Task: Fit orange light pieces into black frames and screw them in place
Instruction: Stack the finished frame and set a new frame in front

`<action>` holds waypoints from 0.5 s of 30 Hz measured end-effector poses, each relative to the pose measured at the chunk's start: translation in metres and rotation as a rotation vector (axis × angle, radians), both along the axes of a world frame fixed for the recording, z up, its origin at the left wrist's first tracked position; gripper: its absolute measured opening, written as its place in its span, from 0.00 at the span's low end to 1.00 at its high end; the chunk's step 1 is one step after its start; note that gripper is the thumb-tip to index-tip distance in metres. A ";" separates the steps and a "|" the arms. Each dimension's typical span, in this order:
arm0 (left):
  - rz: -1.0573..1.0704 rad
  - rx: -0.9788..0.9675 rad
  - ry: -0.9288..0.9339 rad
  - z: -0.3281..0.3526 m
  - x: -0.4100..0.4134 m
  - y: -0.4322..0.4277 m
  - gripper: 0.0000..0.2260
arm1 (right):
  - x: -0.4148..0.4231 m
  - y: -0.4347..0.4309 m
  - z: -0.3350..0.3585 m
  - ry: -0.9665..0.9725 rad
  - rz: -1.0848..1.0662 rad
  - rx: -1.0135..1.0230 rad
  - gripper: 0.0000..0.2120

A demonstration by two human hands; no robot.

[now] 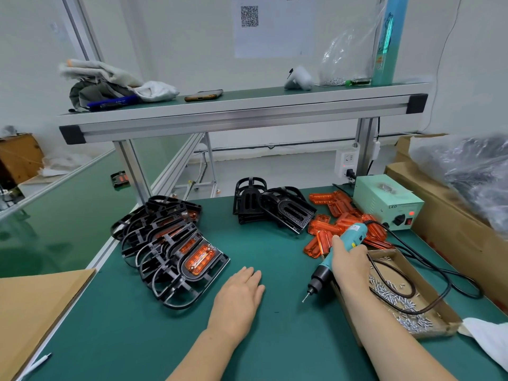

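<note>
My right hand [350, 261] grips a teal electric screwdriver [334, 259], tilted with its bit pointing down-left just above the green mat. My left hand [240, 295] lies flat on the mat, fingers together, holding nothing. To its left a row of black frames with orange pieces fitted [176, 243] leans in a stack. Bare black frames [272, 206] stand at the back centre. Loose orange light pieces [341, 224] are heaped to their right, behind the screwdriver. A shallow cardboard tray [439, 306] with several small silver screws sits under my right forearm.
A pale green power supply box [384, 200] stands at the back right, its black cable [439, 273] looping over the tray. Cardboard boxes [450, 226] line the right edge; a cardboard sheet [35, 306] lies at the front left. A raised shelf [242, 111] spans the back.
</note>
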State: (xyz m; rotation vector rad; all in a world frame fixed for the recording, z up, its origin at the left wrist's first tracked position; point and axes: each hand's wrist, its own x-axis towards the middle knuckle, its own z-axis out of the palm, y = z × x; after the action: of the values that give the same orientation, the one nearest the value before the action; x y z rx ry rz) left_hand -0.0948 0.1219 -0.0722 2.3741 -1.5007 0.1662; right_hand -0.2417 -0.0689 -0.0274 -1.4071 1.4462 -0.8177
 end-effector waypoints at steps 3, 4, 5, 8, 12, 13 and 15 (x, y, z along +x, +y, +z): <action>0.002 -0.006 -0.003 0.000 0.000 0.000 0.19 | 0.000 0.000 0.000 -0.002 0.002 0.005 0.27; 0.005 -0.007 -0.003 0.000 0.000 0.000 0.19 | 0.000 0.001 0.000 -0.003 0.002 0.006 0.27; 0.007 -0.006 -0.004 0.000 0.000 0.000 0.19 | -0.001 0.001 0.000 -0.004 0.002 0.008 0.27; 0.002 0.003 -0.011 -0.001 0.001 0.000 0.19 | 0.000 0.001 0.001 -0.005 0.004 0.011 0.27; 0.000 0.000 -0.003 -0.001 0.001 -0.001 0.19 | -0.001 0.001 0.001 -0.003 0.005 0.015 0.27; 0.001 -0.002 -0.003 -0.001 0.001 -0.001 0.19 | -0.001 0.001 0.001 -0.004 0.005 0.016 0.27; 0.003 -0.005 -0.006 -0.001 0.001 -0.001 0.19 | -0.001 0.001 0.001 -0.008 0.007 0.014 0.26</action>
State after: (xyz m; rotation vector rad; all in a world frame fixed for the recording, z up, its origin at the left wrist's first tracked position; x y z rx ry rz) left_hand -0.0939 0.1209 -0.0728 2.3736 -1.4982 0.1777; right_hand -0.2426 -0.0681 -0.0263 -1.3957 1.4376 -0.8062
